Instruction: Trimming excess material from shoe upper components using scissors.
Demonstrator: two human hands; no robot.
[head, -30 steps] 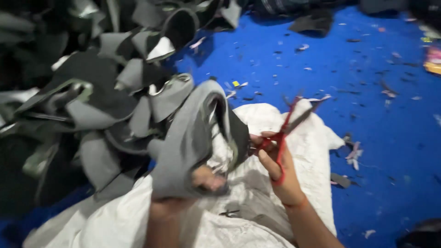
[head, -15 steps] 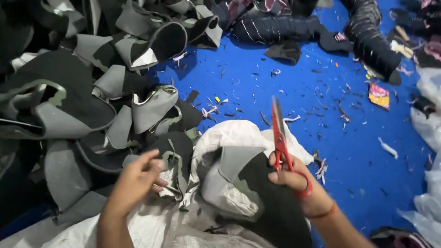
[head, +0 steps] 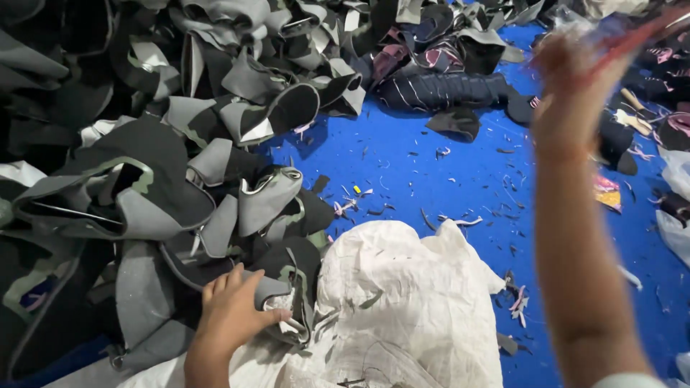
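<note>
My left hand (head: 233,312) lies low on a grey and black fabric piece (head: 277,276) at the foot of the pile, with its fingers curled over the piece's edge. A white woven sack (head: 410,302) is spread just right of that hand. My right hand (head: 575,75) is raised high at the upper right and is strongly blurred. A red streak at its fingers looks like the red scissors (head: 629,36). The right forearm crosses the right side of the view.
A big heap of grey, black and camouflage fabric pieces (head: 144,179) fills the left and top. Dark striped pieces (head: 445,90) lie at the top middle. The blue floor (head: 431,165) carries small scraps. Pale bags (head: 675,172) sit at the right edge.
The right hand has swung up from over the sack to the upper right with the scissors. The dark piece it cut is gone from the sack. The left hand has settled on a piece in the pile.
</note>
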